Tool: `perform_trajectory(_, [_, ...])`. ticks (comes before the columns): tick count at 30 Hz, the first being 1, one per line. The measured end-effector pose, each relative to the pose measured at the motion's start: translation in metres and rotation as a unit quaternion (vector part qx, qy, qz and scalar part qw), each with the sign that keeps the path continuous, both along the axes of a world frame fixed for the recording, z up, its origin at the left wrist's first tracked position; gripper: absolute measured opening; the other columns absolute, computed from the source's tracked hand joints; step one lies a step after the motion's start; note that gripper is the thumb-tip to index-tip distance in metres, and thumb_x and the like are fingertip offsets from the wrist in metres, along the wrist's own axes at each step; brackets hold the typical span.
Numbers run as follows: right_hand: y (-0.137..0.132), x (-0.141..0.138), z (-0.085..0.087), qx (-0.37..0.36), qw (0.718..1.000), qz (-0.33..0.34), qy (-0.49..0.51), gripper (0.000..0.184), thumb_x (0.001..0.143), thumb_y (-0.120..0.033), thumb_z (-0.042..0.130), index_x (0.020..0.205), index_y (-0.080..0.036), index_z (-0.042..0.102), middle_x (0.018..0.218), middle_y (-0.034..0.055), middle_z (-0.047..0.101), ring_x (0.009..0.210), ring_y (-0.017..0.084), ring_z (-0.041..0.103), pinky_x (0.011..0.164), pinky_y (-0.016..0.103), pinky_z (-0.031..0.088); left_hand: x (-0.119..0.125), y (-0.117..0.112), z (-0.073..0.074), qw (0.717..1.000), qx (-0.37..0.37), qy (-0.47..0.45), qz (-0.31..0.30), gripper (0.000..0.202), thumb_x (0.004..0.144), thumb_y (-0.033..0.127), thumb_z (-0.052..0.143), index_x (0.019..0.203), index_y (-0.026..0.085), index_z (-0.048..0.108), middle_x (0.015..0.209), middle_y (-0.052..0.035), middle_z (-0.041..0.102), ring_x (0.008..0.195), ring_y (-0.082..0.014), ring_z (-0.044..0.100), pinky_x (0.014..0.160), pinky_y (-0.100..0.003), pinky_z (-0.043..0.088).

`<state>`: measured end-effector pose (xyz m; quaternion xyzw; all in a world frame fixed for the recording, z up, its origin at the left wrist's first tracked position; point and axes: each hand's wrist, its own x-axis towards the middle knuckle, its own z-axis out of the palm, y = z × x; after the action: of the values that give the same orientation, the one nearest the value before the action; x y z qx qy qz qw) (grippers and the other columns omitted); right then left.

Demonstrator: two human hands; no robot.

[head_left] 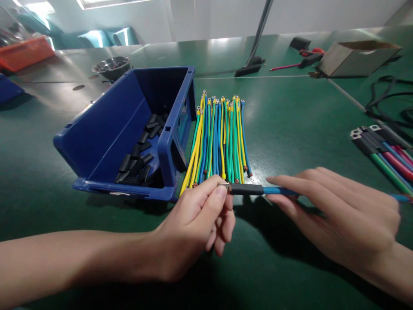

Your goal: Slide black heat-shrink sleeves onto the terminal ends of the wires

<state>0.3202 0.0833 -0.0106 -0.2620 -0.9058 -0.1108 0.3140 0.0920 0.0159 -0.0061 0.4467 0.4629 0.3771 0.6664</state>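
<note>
A blue cable (272, 190) runs crosswise in front of me with a black sleeve (248, 189) around it near its left end. My left hand (206, 211) pinches the metal lug at that end between thumb and forefinger. Around the blue part, just right of the sleeve, the fingers of my right hand (342, 215) close on the cable. Beyond my hands lies a row of yellow, green and blue wires (222, 137) with metal lugs at their far ends. Left of them stands a blue bin (106, 129) with loose black sleeves (137, 161) inside.
At the right lies a bundle of sleeved cables (387, 155), with black cords (387, 97) behind it. A cardboard box (358, 58), a metal bowl (112, 67) and an orange crate (26, 54) stand farther back. A grey pole (260, 32) rises from the green table (290, 120).
</note>
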Motion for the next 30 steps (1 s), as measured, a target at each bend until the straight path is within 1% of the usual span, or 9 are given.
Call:
perform_trajectory(3, [0.0017,0.0008,0.0021,-0.007,1.000,0.014,-0.004,0.013,0.096,-0.019,0.059,0.107,-0.015,0.066,0.076,0.0032,0.069,0.062,0.015,0.056,0.056,0.030,0.039,0.0006,-0.0008,0.0015,1.000,0.008,0.001,0.007,0.036,0.107,0.047,0.038,0.084,0.021,0.047,0.062,0.0049,0.057,0.045,-0.0064,0.052,0.042,-0.014,0.038])
perform_trajectory(6, [0.0025,0.0011,0.0022,-0.019,0.999,0.029,0.002,0.013,0.092,-0.012,0.064,0.104,-0.015,0.066,0.079,0.0039,0.070,0.065,0.015,0.054,0.059,0.030,0.039,0.0012,-0.0017,0.0013,1.000,0.014,0.004,0.012,0.037,0.106,0.050,0.038,0.084,0.021,0.047,0.062,0.0049,0.056,0.044,-0.0066,0.052,0.042,-0.014,0.038])
perform_trajectory(9, [0.0029,0.0000,0.0010,-0.029,0.999,0.027,0.020,0.018,0.089,-0.011,0.068,0.105,-0.017,0.065,0.084,0.0046,0.070,0.069,0.016,0.058,0.061,0.030,0.042,0.0013,-0.0016,-0.0013,0.999,0.011,-0.027,0.015,0.039,0.105,0.055,0.039,0.086,0.021,0.047,0.065,0.0045,0.058,0.046,-0.0067,0.054,0.042,-0.014,0.038])
perform_trajectory(13, [0.0034,-0.0009,0.0004,-0.037,0.998,0.034,0.035,0.018,0.089,-0.009,0.067,0.103,-0.019,0.064,0.084,0.0034,0.070,0.069,0.015,0.059,0.060,0.029,0.044,0.0011,0.0001,-0.0043,0.998,0.008,-0.062,0.029,0.039,0.103,0.058,0.043,0.089,0.022,0.047,0.067,0.0044,0.060,0.045,-0.0073,0.054,0.041,-0.015,0.037])
perform_trajectory(15, [0.0034,-0.0007,0.0009,-0.031,0.998,0.034,0.031,0.017,0.090,-0.008,0.065,0.102,-0.020,0.064,0.083,0.0027,0.069,0.067,0.014,0.058,0.058,0.028,0.043,0.0009,0.0004,-0.0044,0.998,0.016,-0.054,0.025,0.038,0.103,0.057,0.044,0.088,0.022,0.047,0.067,0.0042,0.060,0.045,-0.0074,0.054,0.041,-0.016,0.037])
perform_trajectory(18, [0.0029,-0.0005,0.0021,-0.022,0.999,0.039,0.023,0.017,0.090,-0.007,0.064,0.102,-0.020,0.064,0.082,0.0023,0.069,0.066,0.013,0.057,0.056,0.026,0.043,0.0008,-0.0005,-0.0042,0.999,0.016,-0.030,0.015,0.042,0.103,0.059,0.040,0.089,0.021,0.051,0.069,0.0027,0.061,0.048,-0.0080,0.055,0.044,-0.017,0.038])
perform_trajectory(23, [0.0018,-0.0010,0.0020,-0.026,0.998,0.051,0.028,0.017,0.088,-0.008,0.068,0.102,-0.016,0.065,0.084,0.0041,0.069,0.069,0.013,0.056,0.057,0.025,0.042,-0.0006,-0.0017,-0.0051,1.000,0.012,-0.028,-0.001,0.045,0.106,0.054,0.035,0.084,0.019,0.053,0.071,0.0007,0.062,0.051,-0.0090,0.055,0.047,-0.019,0.039])
perform_trajectory(26, [0.0025,-0.0015,0.0014,-0.052,0.996,0.068,0.035,0.018,0.087,-0.007,0.069,0.103,-0.014,0.065,0.084,0.0039,0.070,0.071,0.012,0.056,0.060,0.025,0.044,-0.0024,-0.0016,-0.0043,1.000,-0.001,0.004,-0.004,0.049,0.106,0.054,0.034,0.077,0.019,0.052,0.065,0.0017,0.057,0.051,-0.0093,0.053,0.048,-0.021,0.038])
perform_trajectory(30, [0.0041,-0.0018,0.0011,-0.049,0.995,0.079,0.044,0.016,0.088,-0.008,0.070,0.102,-0.015,0.066,0.084,0.0032,0.070,0.069,0.012,0.057,0.060,0.026,0.046,-0.0040,-0.0012,-0.0025,0.999,0.008,0.049,-0.017,0.053,0.107,0.050,0.033,0.067,0.019,0.048,0.052,0.0047,0.044,0.048,-0.0092,0.045,0.048,-0.022,0.034])
